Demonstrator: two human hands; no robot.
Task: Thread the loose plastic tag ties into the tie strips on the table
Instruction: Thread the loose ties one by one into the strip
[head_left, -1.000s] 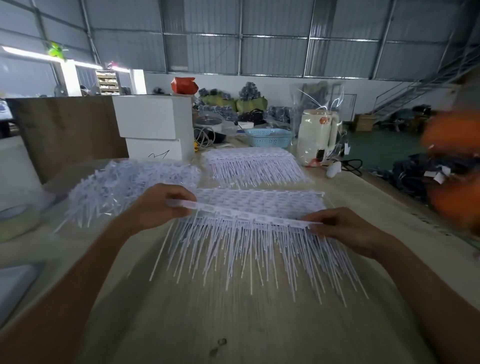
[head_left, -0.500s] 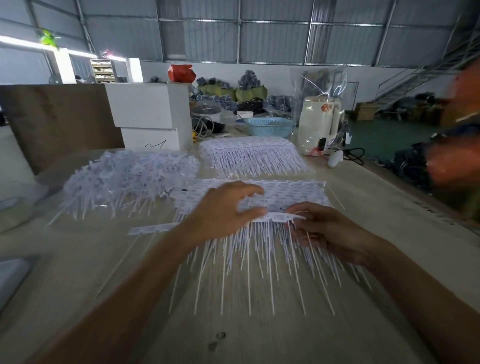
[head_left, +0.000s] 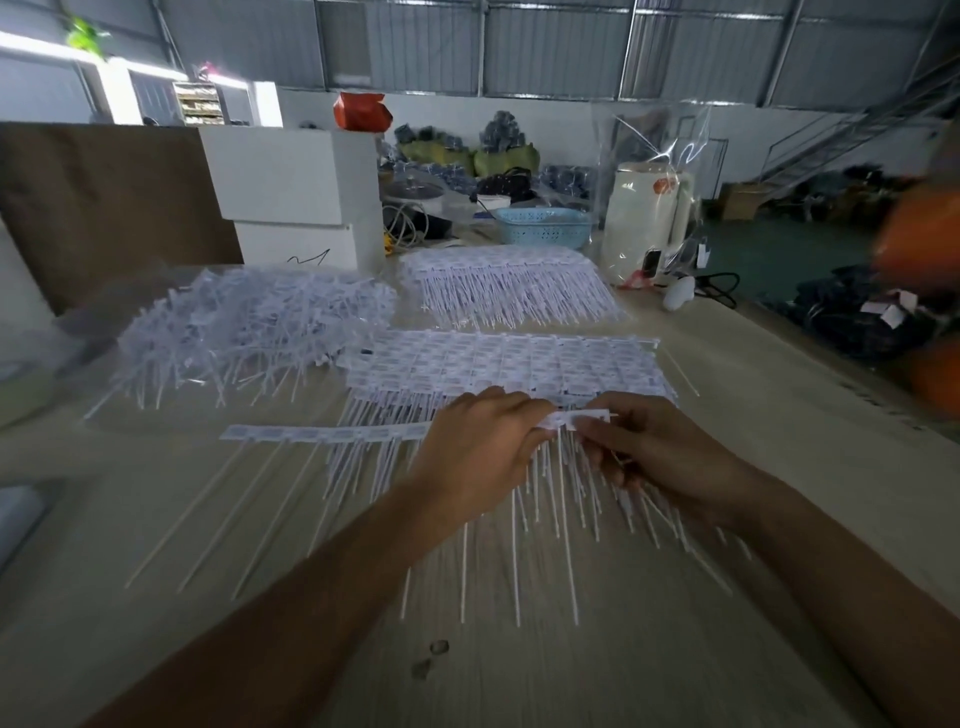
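Both hands meet at the near centre of the pale wooden table (head_left: 753, 395). The left hand (head_left: 478, 457) lies palm down with fingers curled over the right end of a long white plastic tie strip (head_left: 322, 433); the right hand (head_left: 670, 457) pinches that same end between thumb and fingers, a short white tab showing between the two hands. The strip runs leftward across the table from the hands, its thin white tails pointing toward the viewer. Just behind the hands lies a flat stack of white tie strips (head_left: 509, 364), tails spread beneath the wrists. A loose heap of white plastic tag ties (head_left: 249, 322) sits to the far left, well apart from the hands. A second stack of strips (head_left: 504, 280) lies further back. Behind it stand a light blue perforated plastic basket (head_left: 543, 226) and a cream electric kettle (head_left: 647, 218).
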